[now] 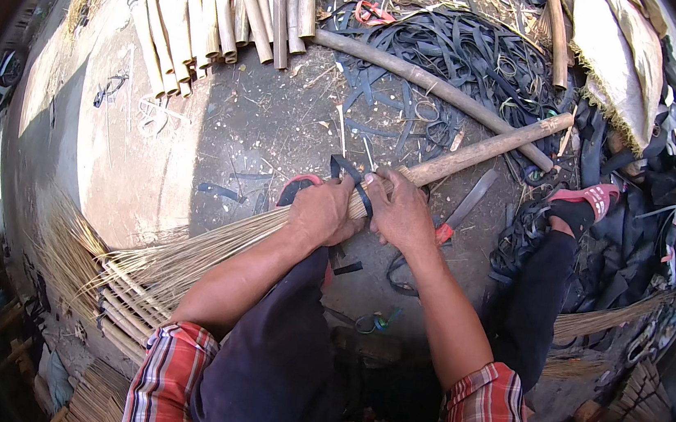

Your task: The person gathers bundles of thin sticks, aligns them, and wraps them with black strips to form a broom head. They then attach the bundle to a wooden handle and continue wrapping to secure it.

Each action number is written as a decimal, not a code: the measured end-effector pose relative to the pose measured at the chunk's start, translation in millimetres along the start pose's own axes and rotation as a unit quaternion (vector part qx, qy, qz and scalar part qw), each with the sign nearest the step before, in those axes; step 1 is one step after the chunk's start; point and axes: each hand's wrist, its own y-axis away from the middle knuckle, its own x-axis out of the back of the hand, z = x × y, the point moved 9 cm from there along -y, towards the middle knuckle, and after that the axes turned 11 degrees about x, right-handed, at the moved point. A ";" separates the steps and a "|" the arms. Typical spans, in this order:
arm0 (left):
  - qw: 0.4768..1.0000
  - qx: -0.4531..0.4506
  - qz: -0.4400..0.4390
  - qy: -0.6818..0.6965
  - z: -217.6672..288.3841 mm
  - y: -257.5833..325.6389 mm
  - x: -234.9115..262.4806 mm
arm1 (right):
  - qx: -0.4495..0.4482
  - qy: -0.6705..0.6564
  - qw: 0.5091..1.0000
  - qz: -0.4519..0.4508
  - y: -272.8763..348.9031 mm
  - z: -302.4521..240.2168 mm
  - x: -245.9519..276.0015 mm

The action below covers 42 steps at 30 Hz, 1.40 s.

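A broom lies across my lap, its bamboo handle [488,150] reaching up to the right and its straw bristles [210,249] fanning out to the lower left. A black rubber strip [346,168] wraps around the neck where straw meets handle. My left hand [323,211] is closed around the straw just left of the strip, and the strip's loop rises beside its fingers. Just right of it, my right hand [400,211] curls over the neck, fingertips at the strip. Its grip on the strip itself is partly hidden. A knife [471,199] with a red handle lies on the ground beyond my right wrist.
Black rubber strips [469,60] are heaped at the upper right, with a bamboo pole [430,81] lying before them. Bamboo-handled brooms [211,8] lie in a row at the upper left. More straw brooms [118,303] rest at the lower left. A pale sack [617,59] stands far right.
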 end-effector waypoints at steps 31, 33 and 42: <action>0.996 -0.036 -0.063 -0.056 -9.6 -15.0 3.0 | -0.105 -0.244 0.964 -0.003 72.1 22.6 -33.6; 0.991 -0.065 0.051 -0.104 0.6 -3.9 9.8 | -0.133 -0.260 0.956 -0.006 73.8 25.5 -36.2; 0.989 -0.037 0.114 -0.082 -6.3 -7.5 -15.3 | -0.149 -0.271 0.951 0.010 74.1 22.5 -42.4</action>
